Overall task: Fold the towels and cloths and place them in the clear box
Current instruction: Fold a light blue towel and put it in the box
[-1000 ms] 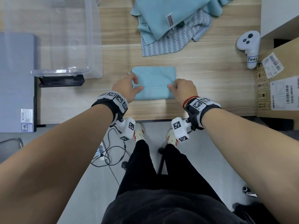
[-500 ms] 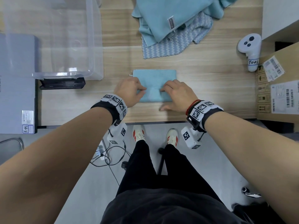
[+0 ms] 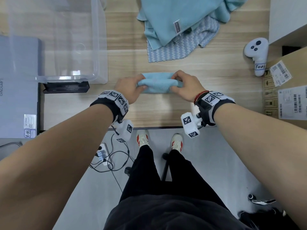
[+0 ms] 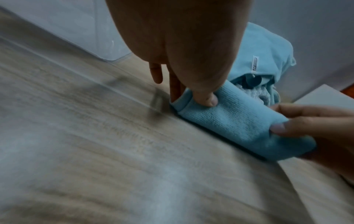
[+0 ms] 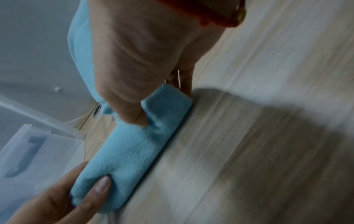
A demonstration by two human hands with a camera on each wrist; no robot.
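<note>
Left hand (image 3: 130, 87) pinched left end of folded cloth (image 3: 157, 83); right hand (image 3: 186, 87) pinched right end. Cloth lay on table (image 3: 166, 110), near box (image 3: 66, 47).

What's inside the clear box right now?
No cloth shows through the clear box, only the wooden table beneath. Its far end is out of frame. Both hands hold the folded blue cloth outside it.

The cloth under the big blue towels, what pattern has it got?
The cloth has a blue and white zigzag pattern, clearest in the head view.
</note>
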